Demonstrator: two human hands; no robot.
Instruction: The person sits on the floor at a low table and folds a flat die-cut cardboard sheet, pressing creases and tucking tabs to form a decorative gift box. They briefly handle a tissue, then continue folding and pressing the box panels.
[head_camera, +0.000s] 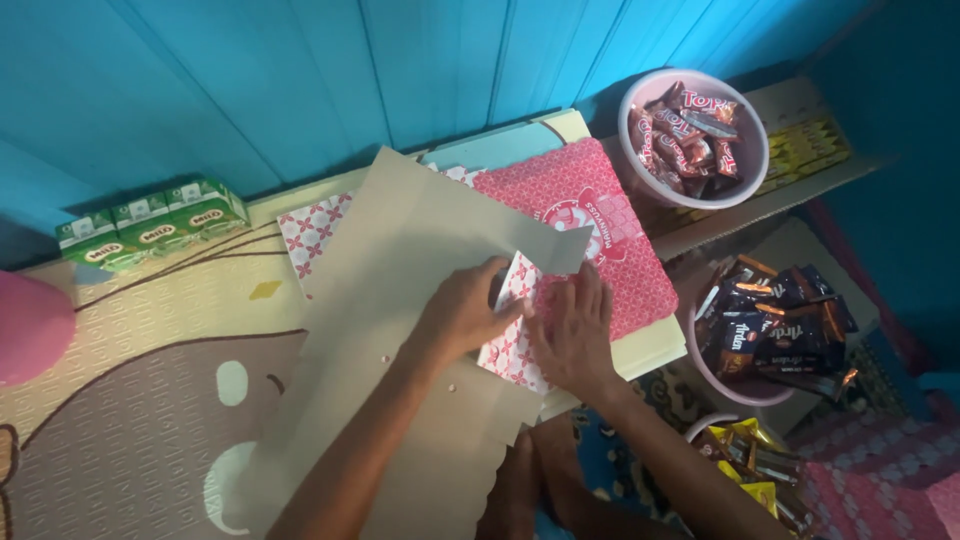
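A flat unfolded cardboard box blank, grey-brown on this side, lies across the floor mat. Its edges show a red-and-white patterned print. My left hand presses on the blank near its middle and pinches a folded flap with the patterned side showing. My right hand lies flat beside it, fingers spread, pressing the flap down. Under both lies a stack of red patterned box blanks.
Three green drink cartons stand by the blue wall at left. A pink bowl of wrapped snack bars sits at back right. Further snack bowls, one dark-wrapped and one yellow-wrapped, are at right. A pink round object is at the left edge.
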